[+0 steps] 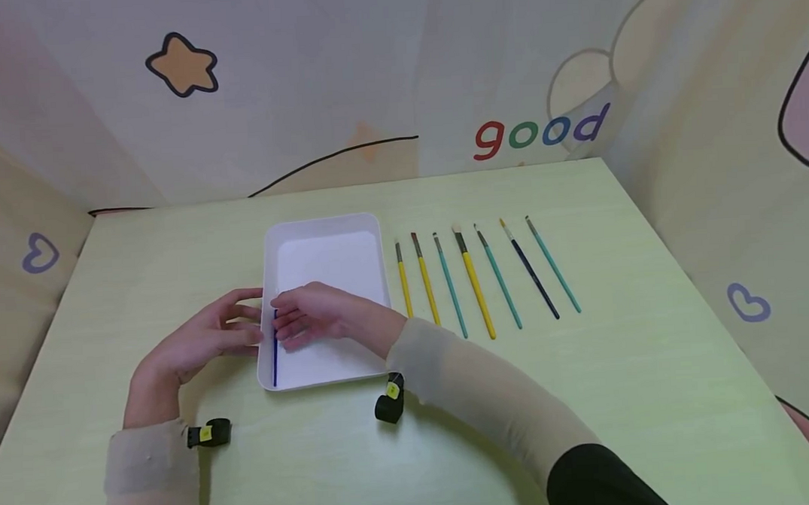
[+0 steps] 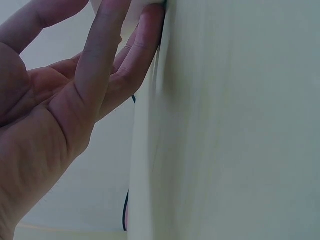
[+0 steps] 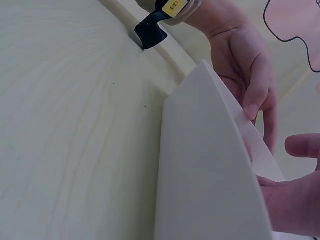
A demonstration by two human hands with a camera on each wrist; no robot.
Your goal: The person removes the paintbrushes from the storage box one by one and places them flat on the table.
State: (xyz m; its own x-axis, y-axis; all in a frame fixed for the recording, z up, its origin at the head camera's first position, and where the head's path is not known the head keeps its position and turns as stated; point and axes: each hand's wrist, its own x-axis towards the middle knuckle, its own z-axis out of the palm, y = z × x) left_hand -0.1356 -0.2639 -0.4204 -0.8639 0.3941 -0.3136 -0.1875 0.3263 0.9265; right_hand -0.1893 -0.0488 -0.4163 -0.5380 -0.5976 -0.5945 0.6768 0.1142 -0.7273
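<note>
A white rectangular tray (image 1: 330, 248) lies on the table. Inside it, along the left wall, rests a thin dark blue stick (image 1: 275, 360), probably a paintbrush; its upper end is partly hidden by fingers. My right hand (image 1: 319, 310) reaches over the tray, fingers loosely bent beside that stick, thumb apart from them in the right wrist view. My left hand (image 1: 208, 335) is at the tray's left side, its relaxed fingers touching the outer wall and the thumb by the rim. The left wrist view shows the left fingers (image 2: 100, 50) against the tray's side.
To the right of the tray, several paintbrushes lie in a row, bristles away from me: yellow-handled ones such as the thick brush (image 1: 477, 294), teal ones such as the far-right brush (image 1: 554, 265), and a dark blue brush (image 1: 530, 271). Printed curtains (image 1: 302, 84) enclose the table.
</note>
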